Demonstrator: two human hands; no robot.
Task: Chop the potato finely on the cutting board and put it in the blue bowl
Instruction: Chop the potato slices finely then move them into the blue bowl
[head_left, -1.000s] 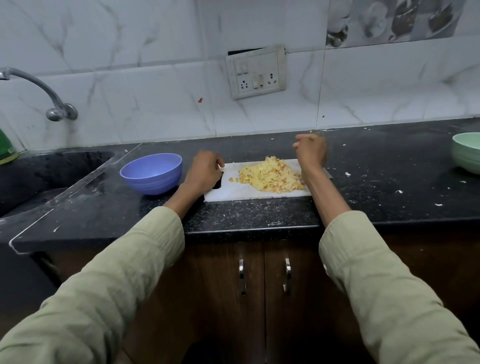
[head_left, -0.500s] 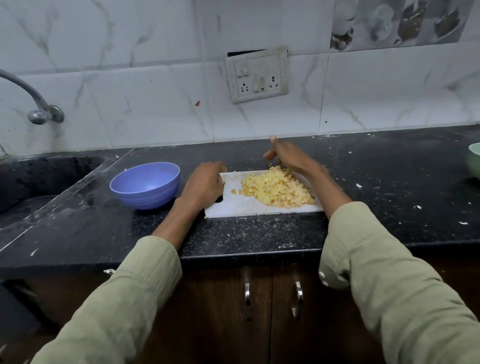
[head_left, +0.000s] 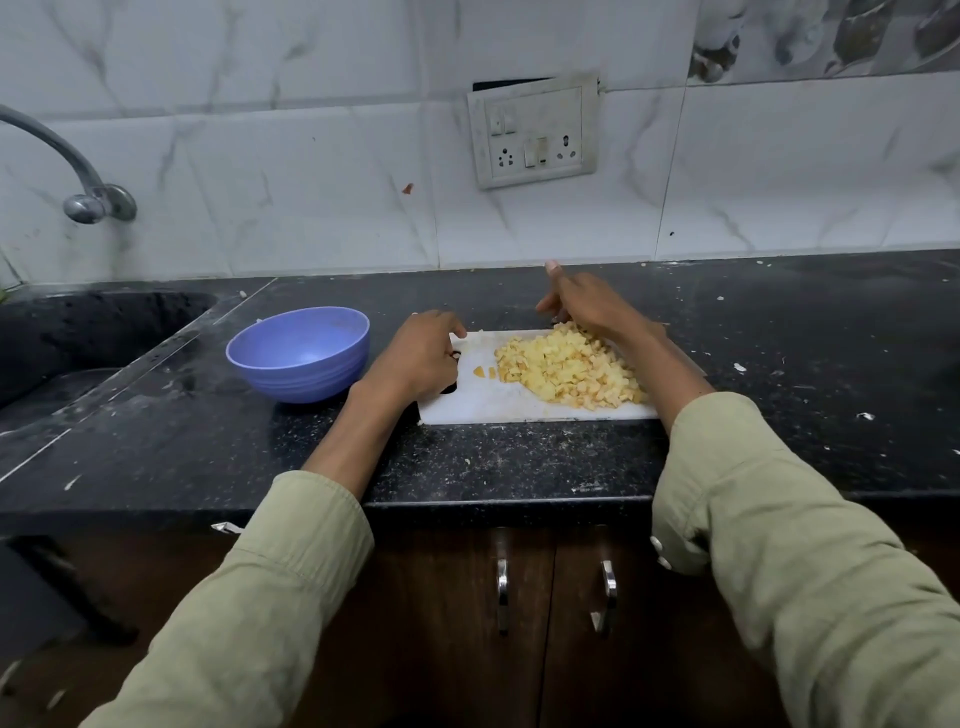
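Potato pieces (head_left: 566, 371) heap beside relaxed right-hand fingers (head_left: 558, 291); left-hand fingers (head_left: 447, 332) grip the cutting board (head_left: 519, 405), blue bowl (head_left: 298, 353) just left.

White marble-look wall tiles (head_left: 291, 171), switch-socket plate (head_left: 535, 137), steel tap (head_left: 78, 176) over dark sink (head_left: 78, 332), black speckled counter (head_left: 519, 457), brown cabinet doors (head_left: 447, 623).

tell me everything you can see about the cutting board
The cutting board is a thin white rectangle, plastic by its look, lying flat on the black counter just right of the blue bowl. A dark handle hole shows at its left end, where the left hand grips it. A heap of chopped potato covers its right half, with a few loose bits beside it. The right hand rests at the heap's far edge.
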